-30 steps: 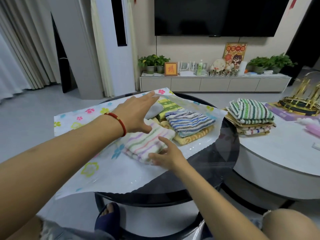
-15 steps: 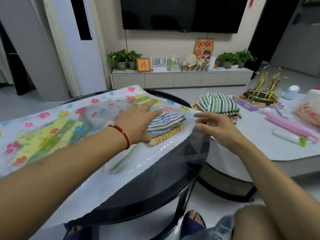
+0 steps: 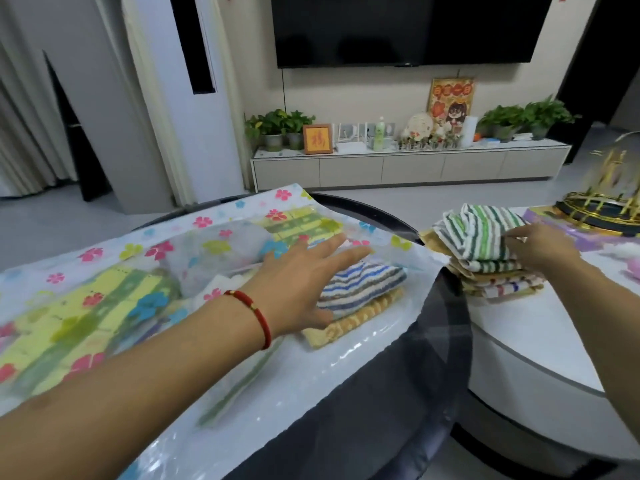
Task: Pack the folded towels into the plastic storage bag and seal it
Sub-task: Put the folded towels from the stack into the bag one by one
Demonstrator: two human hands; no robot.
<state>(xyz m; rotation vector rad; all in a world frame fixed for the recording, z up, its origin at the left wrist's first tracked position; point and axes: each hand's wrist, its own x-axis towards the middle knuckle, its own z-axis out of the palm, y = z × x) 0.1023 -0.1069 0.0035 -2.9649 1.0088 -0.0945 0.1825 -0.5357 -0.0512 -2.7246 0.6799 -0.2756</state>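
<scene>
Resting flat w/ fingers straight, the left hand [image 3: 304, 282] lies at the mouth of the plastic storage bag [image 3: 104, 271], palm down on the blue-striped towel [image 3: 360, 285]; nothing is gripped. Its fingertips seem to hold up the bag's floral upper sheet, edge just past them; can't tell if they sit over or under the film. A red cord bracelet [image 3: 256, 313] circles that wrist.

Under the blue-striped towel, touching it: a yellow-tan towel [image 3: 349, 327], both on the bag's lower sheet at the opening. Further in, to the left of the hand, yellow-green towels [image 3: 79, 320] show through the printed film; another yellow-green one [image 3: 298, 223] lies beyond the fingertips, also inside.

The bag lies across the dark round glass table [image 3: 415, 393], its open edge twd the right hand.

Right hand [image 3: 540, 247]: fingers curled on the green-striped towel [image 3: 481, 233], pinching its near edge. That towel tops the towel stack [image 3: 498, 282] on the white table [image 3: 540, 341], directly under the hand. Approx. 3–4 more folded pieces below; exact count not legible.

Beyond the right hand: gold rack [image 3: 602, 209], blurred. Far bkgd: TV [image 3: 408, 26], low cabinet [image 3: 408, 168] w/ potted plants [image 3: 277, 126].
</scene>
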